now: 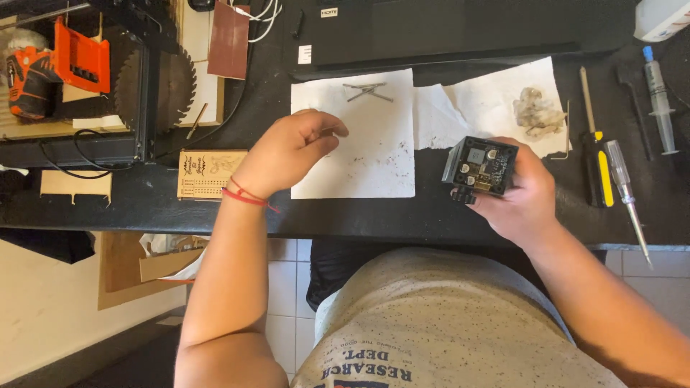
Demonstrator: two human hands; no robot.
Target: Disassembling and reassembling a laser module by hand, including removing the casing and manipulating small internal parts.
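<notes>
The right hand (pixel 521 197) is gripping a small black electronics module (pixel 480 167), its circuit board facing up, just right of the white paper sheet (pixel 352 136). The left hand (pixel 291 149) is hovering over that sheet's left side with fingertips pinched together, seemingly on something tiny; what it is cannot be made out. A few long screws (pixel 366 91) are lying near the sheet's top edge. Right of the sheet are lying a tissue (pixel 489 100) with a soiled wad (pixel 539 111), two screwdrivers (pixel 596 154) and a syringe (pixel 658 97). Doing this well likely means keeping the module level and steady and keeping small parts over the sheet, where they show against the white.
</notes>
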